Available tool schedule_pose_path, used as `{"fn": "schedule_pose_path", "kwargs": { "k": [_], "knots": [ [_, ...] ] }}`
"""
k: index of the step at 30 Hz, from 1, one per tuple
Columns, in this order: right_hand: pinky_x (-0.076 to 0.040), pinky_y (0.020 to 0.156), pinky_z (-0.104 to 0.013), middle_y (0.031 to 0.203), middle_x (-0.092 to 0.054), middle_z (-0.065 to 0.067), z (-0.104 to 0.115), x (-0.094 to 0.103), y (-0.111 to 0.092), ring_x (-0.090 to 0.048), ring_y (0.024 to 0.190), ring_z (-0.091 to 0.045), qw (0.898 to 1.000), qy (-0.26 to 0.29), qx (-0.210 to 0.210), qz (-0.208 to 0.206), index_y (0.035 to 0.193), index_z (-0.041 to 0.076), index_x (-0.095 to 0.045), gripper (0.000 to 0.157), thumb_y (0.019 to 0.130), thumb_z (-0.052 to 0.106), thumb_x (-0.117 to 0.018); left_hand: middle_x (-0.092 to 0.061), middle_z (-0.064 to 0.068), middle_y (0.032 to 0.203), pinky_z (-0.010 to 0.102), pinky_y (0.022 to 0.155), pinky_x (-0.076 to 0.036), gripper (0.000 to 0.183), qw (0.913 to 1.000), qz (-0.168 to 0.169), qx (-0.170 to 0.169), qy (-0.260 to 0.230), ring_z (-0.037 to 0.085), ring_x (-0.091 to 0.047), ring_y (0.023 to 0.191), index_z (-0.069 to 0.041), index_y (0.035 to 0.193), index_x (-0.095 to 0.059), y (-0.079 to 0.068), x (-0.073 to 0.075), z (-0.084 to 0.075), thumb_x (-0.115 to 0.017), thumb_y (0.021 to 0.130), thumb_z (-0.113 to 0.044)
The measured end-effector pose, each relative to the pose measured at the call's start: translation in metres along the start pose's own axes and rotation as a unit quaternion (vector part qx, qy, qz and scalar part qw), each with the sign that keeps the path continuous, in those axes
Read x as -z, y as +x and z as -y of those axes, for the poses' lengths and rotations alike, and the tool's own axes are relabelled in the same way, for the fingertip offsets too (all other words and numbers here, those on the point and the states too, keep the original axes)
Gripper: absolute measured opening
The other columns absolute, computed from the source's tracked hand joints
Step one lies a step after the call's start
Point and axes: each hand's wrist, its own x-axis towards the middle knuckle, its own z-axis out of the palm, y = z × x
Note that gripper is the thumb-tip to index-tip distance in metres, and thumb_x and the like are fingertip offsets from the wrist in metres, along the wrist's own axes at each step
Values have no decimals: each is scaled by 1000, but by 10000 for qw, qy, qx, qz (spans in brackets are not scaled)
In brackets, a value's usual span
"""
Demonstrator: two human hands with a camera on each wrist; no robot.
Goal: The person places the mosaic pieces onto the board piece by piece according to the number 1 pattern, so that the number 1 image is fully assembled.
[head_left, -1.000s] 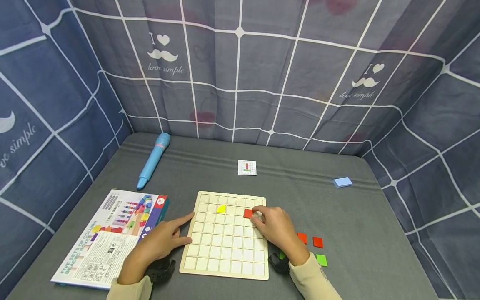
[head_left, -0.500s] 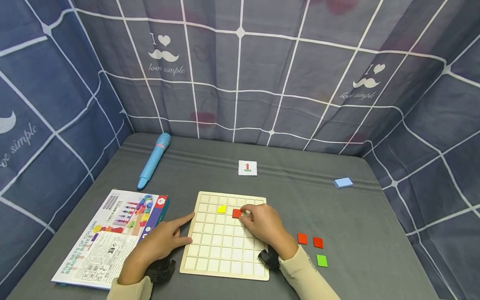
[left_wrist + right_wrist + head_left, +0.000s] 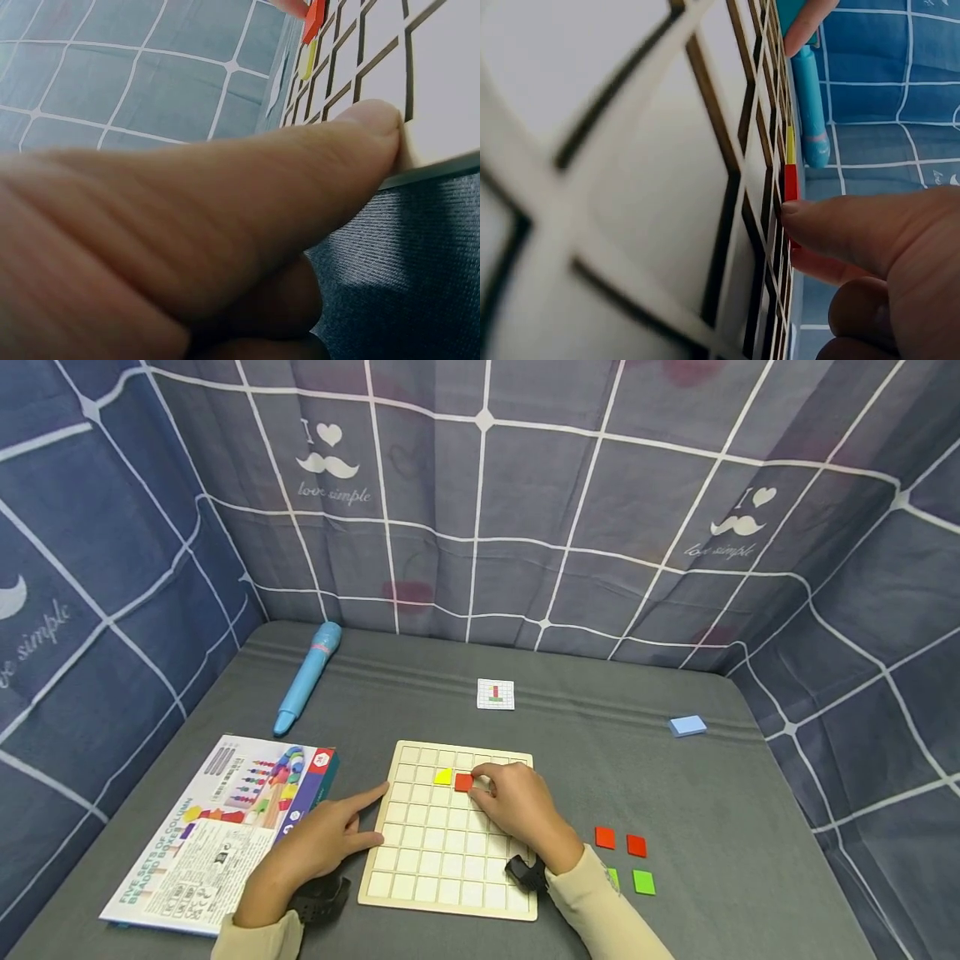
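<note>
A pale wooden grid board lies flat before me, with a yellow square tile in a cell near its far edge. Between thumb and forefinger my right hand pinches a red square tile just right of the yellow one. In the right wrist view the red tile appears edge-on, close over the board. My left hand touches the board's left edge with straight forefinger and thumb. The left wrist view has the thumb pressing on the rim.
Red tiles and green tiles lie right of the board, one green partly behind the right sleeve. A printed box sits left, a blue microphone beyond it. Farther back are a pattern card and a light-blue block.
My right hand has slid the red tile leftward across the board, up beside the yellow tile. The left hand has stayed at the board's edge.
</note>
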Motion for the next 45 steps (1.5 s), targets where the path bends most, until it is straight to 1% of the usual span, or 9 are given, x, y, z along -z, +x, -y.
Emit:
{"fn": "schedule_pose_path", "kwargs": {
  "k": [11,16,21,24,27,30,36,40,45],
  "knots": [
    [-24,41,-22,48,-37,17,3,0,8,-31,44,1,9995,224,-241,25,101,15,-80,16,85,15,-76,-44,-6,62,25,48,-31,71,9999,32,-84,-44,7,-34,52,-15,153,-50,-1,2,0,-80,90,-25],
    [-25,43,-22,49,-38,16,2,0,9,-32,45,1,9993,289,-239,-8,101,14,-80,16,85,14,-76,-43,-7,62,24,49,-30,70,9999,60,-125,-59,6,-34,52,-14,153,-50,0,2,-1,-79,90,-25],
    [-30,45,-23,51,-40,15,0,2,9,-35,48,0,9994,299,-175,-27,100,13,-80,15,85,14,-77,-43,-7,62,23,48,-30,70,9996,74,-268,-93,5,-33,51,-12,153,-50,0,2,-1,-79,91,-26],
    [-33,47,-23,51,-40,15,-1,3,8,-36,49,0,9994,295,-154,17,100,13,-81,15,86,15,-78,-43,-7,62,23,48,-30,71,9996,93,-251,-94,5,-33,51,-13,153,-49,0,2,0,-79,91,-27],
    [-32,49,-23,51,-39,15,-3,4,5,-35,49,0,9992,337,-199,81,102,14,-81,16,86,16,-78,-43,-7,62,24,48,-31,71,9997,97,-190,-106,6,-34,51,-14,153,-49,0,1,0,-79,91,-26],
    [-28,48,-22,51,-36,16,-6,5,1,-30,48,0,9987,416,-282,82,104,14,-81,17,88,15,-78,-44,-6,62,24,47,-31,71,9997,99,-176,-134,6,-34,51,-14,153,-49,0,1,1,-79,91,-26],
    [-20,45,-21,50,-25,18,-13,12,-17,-20,46,1,9975,502,-488,-111,103,14,-80,16,88,15,-78,-44,-7,62,24,47,-31,71,9997,100,-198,-70,6,-34,51,-13,153,-49,1,1,0,-79,90,-25],
    [-22,46,-20,51,-24,19,-15,20,-28,-19,48,2,9962,608,-570,-238,106,12,-80,18,89,17,-79,-42,-8,62,23,48,-30,71,9996,44,-260,38,5,-34,52,-13,153,-50,1,2,0,-80,90,-26],
    [-26,45,-20,52,-24,19,-16,33,-42,-20,47,2,9937,884,-573,-395,107,9,-80,21,88,15,-82,-43,-7,62,24,48,-30,72,9996,47,-273,-43,5,-34,52,-13,153,-50,0,1,1,-80,89,-27]
  ]
}}
